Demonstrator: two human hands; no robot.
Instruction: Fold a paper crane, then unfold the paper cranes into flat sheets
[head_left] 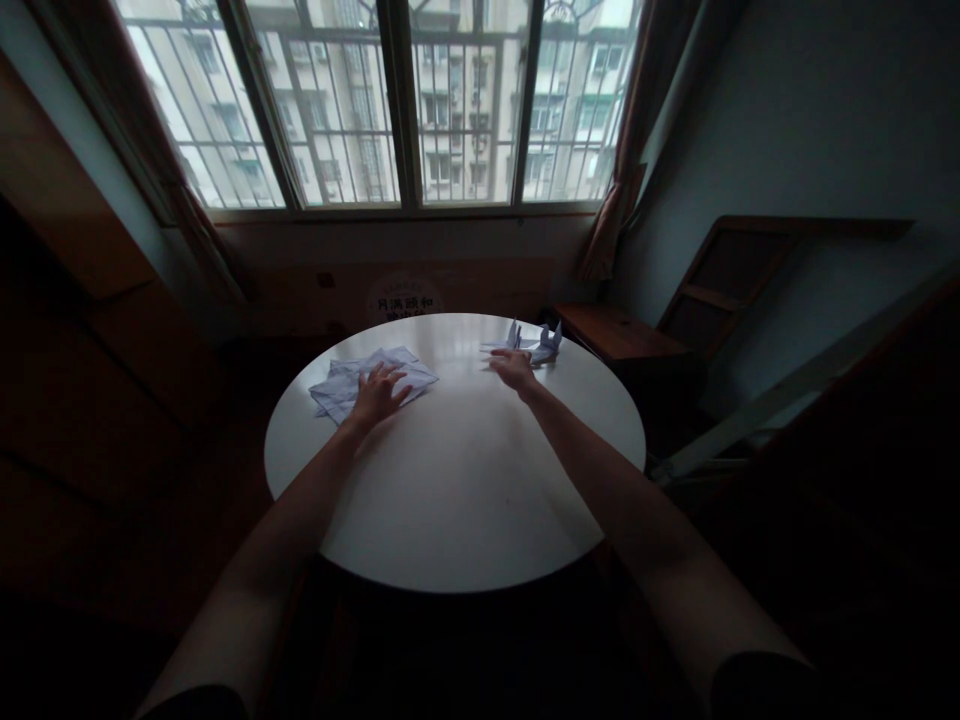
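Note:
My left hand (pixel 379 395) lies with fingers spread over a loose pile of creased white paper sheets (pixel 341 385) on the left of a round white table (pixel 465 500). Farther right, my right hand (pixel 514 370) has its fingers drawn together at a folded white paper crane (pixel 514 335), whose pale tips show behind and left of the fingers. The hand hides most of that crane. Just right of it stands another folded paper crane (pixel 551 343), with pointed parts sticking up.
Beyond the table are a box with printed characters (pixel 405 300) and a barred window (pixel 465 110). A wooden chair (pixel 622 335) stands at the back right. Dark wooden cabinets (pixel 75 330) line the left side.

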